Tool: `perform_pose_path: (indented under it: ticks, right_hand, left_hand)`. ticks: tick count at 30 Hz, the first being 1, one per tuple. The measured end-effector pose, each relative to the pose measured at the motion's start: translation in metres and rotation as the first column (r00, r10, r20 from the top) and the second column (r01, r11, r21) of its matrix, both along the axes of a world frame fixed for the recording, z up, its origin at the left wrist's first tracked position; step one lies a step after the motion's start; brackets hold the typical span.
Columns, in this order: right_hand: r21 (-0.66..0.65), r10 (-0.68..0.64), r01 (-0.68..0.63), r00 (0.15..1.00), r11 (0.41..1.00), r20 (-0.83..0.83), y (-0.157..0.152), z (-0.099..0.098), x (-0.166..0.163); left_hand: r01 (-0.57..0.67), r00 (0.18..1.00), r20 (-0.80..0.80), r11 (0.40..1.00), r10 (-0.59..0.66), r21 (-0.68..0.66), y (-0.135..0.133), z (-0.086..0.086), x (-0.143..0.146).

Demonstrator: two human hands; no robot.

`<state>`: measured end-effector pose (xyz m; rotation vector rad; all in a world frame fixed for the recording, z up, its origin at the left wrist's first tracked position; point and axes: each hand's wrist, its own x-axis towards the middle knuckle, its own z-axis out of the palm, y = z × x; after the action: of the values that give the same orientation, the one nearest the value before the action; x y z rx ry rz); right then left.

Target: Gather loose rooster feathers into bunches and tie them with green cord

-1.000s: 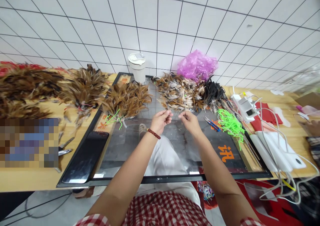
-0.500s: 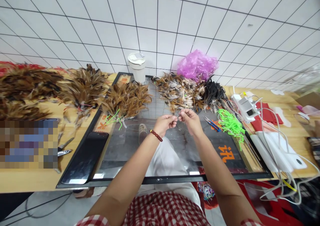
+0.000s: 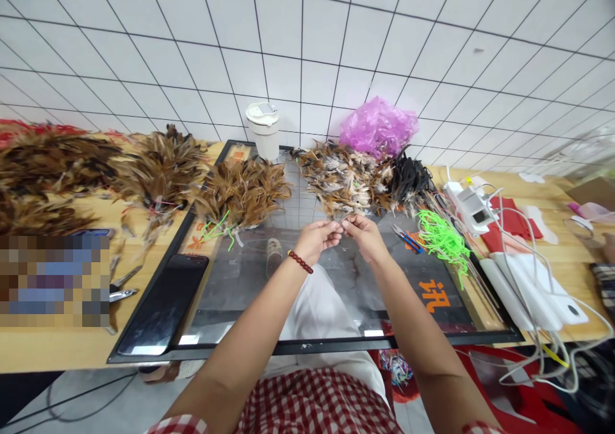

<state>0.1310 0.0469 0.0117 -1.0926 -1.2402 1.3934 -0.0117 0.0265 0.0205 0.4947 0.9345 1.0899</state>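
Observation:
My left hand, with a beaded bracelet at its wrist, is closed in a pinch over the glass panel. Its fingertips meet those of my right hand, which pinches too. Whatever small thing lies between them is too tiny to make out. Just beyond the hands spreads a pile of brown and white feathers, with black feathers at its right end. A bundle of brown feathers with green ties lies left of it. Blue-handled snips rest right of my right hand.
Green strings lie at the right, near a white power strip and tangled cables. A lidded white cup and a pink plastic bag stand by the wall. A black phone and pliers lie left.
My right hand has shifted slightly down and its fingers have drawn closer to my left fingertips. The left hand stays nearly in place.

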Motion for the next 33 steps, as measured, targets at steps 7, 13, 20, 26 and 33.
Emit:
perform_pose_path:
  ticks: [7,13,20,26,33]
  right_hand:
    - [0.127,-0.031,0.021,0.997,0.992,0.077,0.001,-0.004,-0.001]
    - [0.379,-0.112,-0.021,0.939,0.925,0.325,0.002,-0.01,0.002]
    - [0.431,-0.134,-0.033,0.927,0.902,0.351,0.002,-0.008,0.005]
    - [0.462,-0.297,-0.028,0.73,0.887,0.615,0.019,-0.008,0.019]
    - [0.37,-0.325,-0.07,0.348,0.926,0.879,0.041,-0.014,0.018]
  left_hand:
    - [-0.032,0.997,-0.073,0.999,0.032,0.008,-0.002,0.001,0.0]
    - [0.036,0.985,-0.169,0.998,-0.026,0.054,-0.002,-0.002,0.001]
    - [0.058,0.961,-0.274,0.991,-0.023,0.12,0.002,-0.01,0.004]
    - [-0.287,0.953,-0.054,0.946,0.298,0.148,0.01,-0.017,0.001]
    - [-0.436,0.899,0.089,0.896,0.43,0.083,0.015,-0.021,-0.004]
